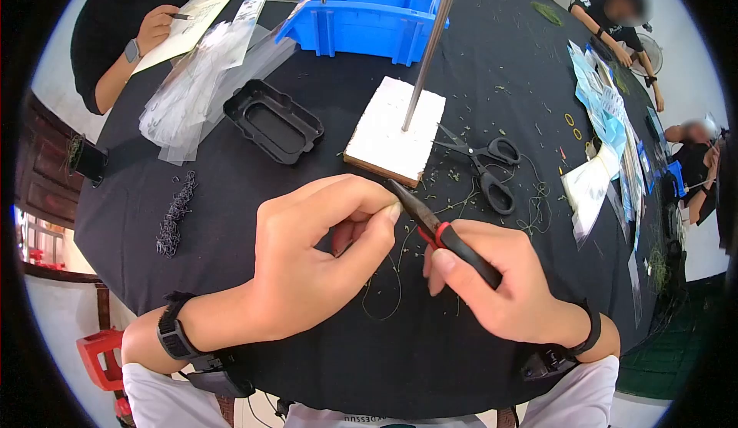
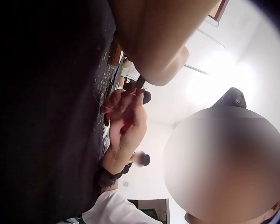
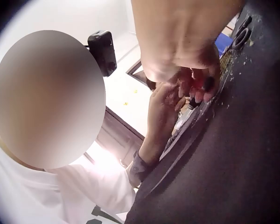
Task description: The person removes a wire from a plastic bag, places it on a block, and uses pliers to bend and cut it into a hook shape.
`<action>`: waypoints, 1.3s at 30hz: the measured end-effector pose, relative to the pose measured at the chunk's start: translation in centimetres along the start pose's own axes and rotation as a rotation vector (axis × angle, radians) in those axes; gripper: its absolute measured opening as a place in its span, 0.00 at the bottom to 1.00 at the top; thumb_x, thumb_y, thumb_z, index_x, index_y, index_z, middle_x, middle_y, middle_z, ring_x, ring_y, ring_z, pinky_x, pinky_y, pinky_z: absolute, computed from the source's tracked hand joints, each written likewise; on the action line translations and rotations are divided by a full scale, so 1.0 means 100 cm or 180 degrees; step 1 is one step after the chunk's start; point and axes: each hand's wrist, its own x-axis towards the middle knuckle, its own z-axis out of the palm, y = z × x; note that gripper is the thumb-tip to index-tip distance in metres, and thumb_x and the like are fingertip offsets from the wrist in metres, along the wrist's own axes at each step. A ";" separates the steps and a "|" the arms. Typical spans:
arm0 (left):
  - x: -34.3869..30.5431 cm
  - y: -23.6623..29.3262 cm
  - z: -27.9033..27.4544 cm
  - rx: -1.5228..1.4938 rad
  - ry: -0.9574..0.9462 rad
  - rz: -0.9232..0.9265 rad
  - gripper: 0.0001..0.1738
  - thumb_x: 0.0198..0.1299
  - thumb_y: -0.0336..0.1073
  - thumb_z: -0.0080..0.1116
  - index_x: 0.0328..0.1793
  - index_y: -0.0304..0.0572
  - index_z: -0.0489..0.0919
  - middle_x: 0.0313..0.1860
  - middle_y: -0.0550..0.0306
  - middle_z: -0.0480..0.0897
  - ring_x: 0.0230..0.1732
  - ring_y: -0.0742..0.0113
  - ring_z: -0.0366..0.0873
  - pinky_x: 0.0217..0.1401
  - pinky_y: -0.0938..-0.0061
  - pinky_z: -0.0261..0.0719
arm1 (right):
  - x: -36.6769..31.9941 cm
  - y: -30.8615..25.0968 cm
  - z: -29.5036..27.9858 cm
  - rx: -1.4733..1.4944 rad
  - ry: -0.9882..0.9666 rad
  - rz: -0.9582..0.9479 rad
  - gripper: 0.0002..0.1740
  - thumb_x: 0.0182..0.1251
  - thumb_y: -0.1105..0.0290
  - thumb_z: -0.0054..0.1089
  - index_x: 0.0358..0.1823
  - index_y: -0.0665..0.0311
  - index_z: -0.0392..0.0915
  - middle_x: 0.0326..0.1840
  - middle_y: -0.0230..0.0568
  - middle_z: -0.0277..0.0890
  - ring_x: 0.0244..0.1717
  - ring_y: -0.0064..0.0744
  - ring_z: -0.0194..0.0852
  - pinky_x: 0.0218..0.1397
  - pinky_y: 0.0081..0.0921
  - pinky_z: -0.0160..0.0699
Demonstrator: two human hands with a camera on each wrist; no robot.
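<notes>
My left hand (image 1: 319,247) pinches thumb and forefinger together over the table; a thin greenish string (image 1: 400,293) loops down from near these fingertips. Whatever else is between them is too small to make out. In my right hand (image 1: 503,278) is a pair of pliers (image 1: 470,253) with black and red handles, its dark nose pointing up and left, right at the left fingertips. From the left wrist view, the right hand (image 2: 126,123) shows curled round the red handles. Scissors (image 1: 484,168) with black handles lie just beyond the pliers.
A white-topped block (image 1: 390,124) with an upright metal rod (image 1: 430,63) stands ahead. Behind it is a blue bin (image 1: 369,32); to its left, a black tray (image 1: 273,124), plastic sleeves (image 1: 184,97) and a dark pile of small pieces (image 1: 177,216). Packets (image 1: 603,132) lie right. Other people sit around.
</notes>
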 end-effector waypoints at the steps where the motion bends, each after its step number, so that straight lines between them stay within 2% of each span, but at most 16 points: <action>1: 0.000 0.000 0.000 0.0028 0.0019 0.0043 0.01 0.55 0.21 0.57 0.32 0.31 0.79 0.22 0.63 0.75 0.22 0.83 0.66 0.22 0.85 0.60 | 0.001 0.002 0.001 0.0172 0.0059 -0.0014 0.11 0.64 0.71 0.56 0.26 0.70 0.77 0.23 0.41 0.72 0.17 0.28 0.66 0.21 0.24 0.61; 5: 0.001 -0.002 -0.002 0.0295 -0.0018 0.0428 0.02 0.54 0.21 0.57 0.33 0.31 0.79 0.22 0.63 0.75 0.22 0.82 0.66 0.22 0.85 0.60 | 0.000 -0.001 -0.001 0.0158 0.0012 0.0050 0.12 0.64 0.71 0.56 0.24 0.69 0.77 0.24 0.40 0.73 0.18 0.25 0.67 0.21 0.23 0.61; 8: 0.002 -0.004 0.001 0.0240 0.0172 0.0519 0.04 0.51 0.21 0.60 0.33 0.36 0.79 0.20 0.62 0.74 0.17 0.78 0.65 0.19 0.82 0.61 | 0.000 0.001 -0.001 -0.0082 0.0095 -0.0099 0.11 0.64 0.71 0.56 0.24 0.69 0.77 0.26 0.41 0.74 0.19 0.26 0.69 0.22 0.23 0.63; 11: 0.003 -0.004 0.002 0.0105 0.0212 0.0359 0.05 0.50 0.21 0.60 0.34 0.36 0.80 0.20 0.61 0.74 0.17 0.78 0.65 0.19 0.82 0.61 | 0.000 0.000 0.000 -0.0277 0.0178 -0.0182 0.10 0.64 0.72 0.56 0.26 0.70 0.78 0.27 0.42 0.74 0.19 0.29 0.71 0.23 0.24 0.65; 23: 0.004 -0.005 0.002 0.0118 0.0216 0.0414 0.05 0.49 0.23 0.61 0.33 0.37 0.81 0.19 0.62 0.74 0.17 0.78 0.65 0.18 0.83 0.61 | 0.001 0.000 0.001 -0.0825 0.0339 -0.0530 0.08 0.60 0.74 0.60 0.35 0.74 0.78 0.32 0.47 0.76 0.29 0.40 0.76 0.31 0.28 0.73; 26: 0.004 -0.001 -0.004 0.0232 -0.0019 0.0335 0.02 0.51 0.20 0.58 0.31 0.31 0.79 0.22 0.61 0.75 0.21 0.80 0.67 0.24 0.84 0.62 | 0.001 0.001 0.001 -0.0849 0.0354 -0.0596 0.08 0.59 0.74 0.60 0.35 0.74 0.78 0.33 0.47 0.75 0.29 0.40 0.76 0.31 0.28 0.73; 29: 0.004 -0.002 -0.003 0.0350 0.0044 0.0538 0.03 0.48 0.19 0.58 0.30 0.32 0.78 0.21 0.60 0.75 0.20 0.78 0.67 0.23 0.83 0.62 | 0.001 0.000 0.001 -0.0632 0.0295 -0.0471 0.08 0.60 0.73 0.60 0.34 0.74 0.78 0.33 0.47 0.76 0.27 0.37 0.76 0.30 0.26 0.72; 35: 0.011 -0.009 0.001 0.1027 0.0378 0.1964 0.10 0.39 0.16 0.62 0.30 0.30 0.79 0.21 0.56 0.74 0.18 0.65 0.69 0.21 0.77 0.66 | -0.003 -0.002 0.002 0.0159 0.0045 0.0045 0.10 0.64 0.70 0.58 0.32 0.74 0.79 0.32 0.43 0.76 0.23 0.24 0.71 0.25 0.21 0.66; 38: 0.014 -0.006 -0.002 0.1417 0.0253 0.2482 0.12 0.35 0.15 0.62 0.31 0.27 0.78 0.21 0.54 0.74 0.19 0.62 0.69 0.21 0.75 0.67 | -0.006 -0.009 0.002 0.0480 -0.0008 0.0418 0.11 0.64 0.70 0.58 0.33 0.74 0.79 0.31 0.42 0.76 0.23 0.23 0.70 0.24 0.20 0.65; 39: 0.013 -0.005 -0.004 0.1504 0.0208 0.2496 0.13 0.35 0.15 0.63 0.31 0.26 0.78 0.22 0.54 0.74 0.19 0.62 0.70 0.20 0.74 0.68 | -0.007 -0.011 0.003 0.0458 0.0034 0.0374 0.11 0.65 0.70 0.58 0.33 0.74 0.79 0.31 0.42 0.76 0.23 0.23 0.70 0.24 0.20 0.65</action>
